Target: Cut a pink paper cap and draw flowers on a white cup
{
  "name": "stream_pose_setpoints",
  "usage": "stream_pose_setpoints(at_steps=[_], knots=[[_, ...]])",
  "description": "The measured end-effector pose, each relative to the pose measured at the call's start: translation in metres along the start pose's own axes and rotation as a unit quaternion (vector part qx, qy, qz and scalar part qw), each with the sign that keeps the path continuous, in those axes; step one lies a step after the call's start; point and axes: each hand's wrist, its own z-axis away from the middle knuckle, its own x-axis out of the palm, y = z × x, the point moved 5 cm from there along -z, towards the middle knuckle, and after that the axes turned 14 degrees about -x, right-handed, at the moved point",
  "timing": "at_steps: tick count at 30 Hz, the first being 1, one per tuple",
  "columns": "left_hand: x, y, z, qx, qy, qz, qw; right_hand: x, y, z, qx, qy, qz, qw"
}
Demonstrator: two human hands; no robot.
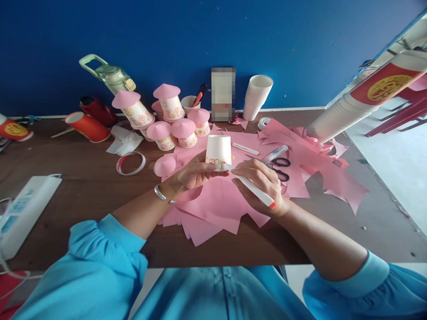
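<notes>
Left hand [193, 174]: fingers curled closed around the rim of an upturned white paper cup [218, 152], base uppermost, an orange drawn pattern along its lower edge; the cup is held just above the pink paper sheets [216, 209].

Right hand [263, 182]: closed in a writing grip on a white marker pen [253, 189] with an orange end; its tip touches the cup's lower edge at the pattern.

Near the hands: 1 loose pink paper cone [164, 165] just left of the left hand; black-handled scissors [278, 168] just beyond the right hand; a glue stick [275, 153] beside the scissors.

Further back: 5 or so finished cups with pink cone roofs [173, 120]; a stack of plain white cups [256, 97]; a small cup holding pens [191, 104]; 1 tape ring [130, 163] on the brown table [83, 186]; a white power strip [23, 209] at the left edge.

Risks, as judged: the thin cup may dent under the left hand's squeeze, bending the line; the curved wall may roll beneath the tip, making the stroke skid; fresh ink may smear against the left thumb; the scissors lie close to the right wrist and could be knocked.
</notes>
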Motion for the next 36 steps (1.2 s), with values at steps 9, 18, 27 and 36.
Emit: stream_pose_setpoints(at_steps=[9,18,27,36], knots=[[-0.0025,-0.0001,0.0001,0.002,0.007,0.022,1.000,-0.0011,0.0018,0.0020,0.013,0.004,0.021,1.000],[-0.0041,-0.0003,0.0013,0.002,0.001,0.025,1.000,-0.0022,-0.0002,-0.0005,0.004,0.013,0.029,0.999],[-0.0045,0.0048,0.0019,0.023,0.025,0.045,0.998,-0.0037,0.0030,0.0065,0.021,0.028,0.033,0.999],[-0.0059,0.0009,-0.0019,0.012,0.004,0.026,1.000,0.0014,0.0007,0.0040,0.017,0.012,0.011,1.000]])
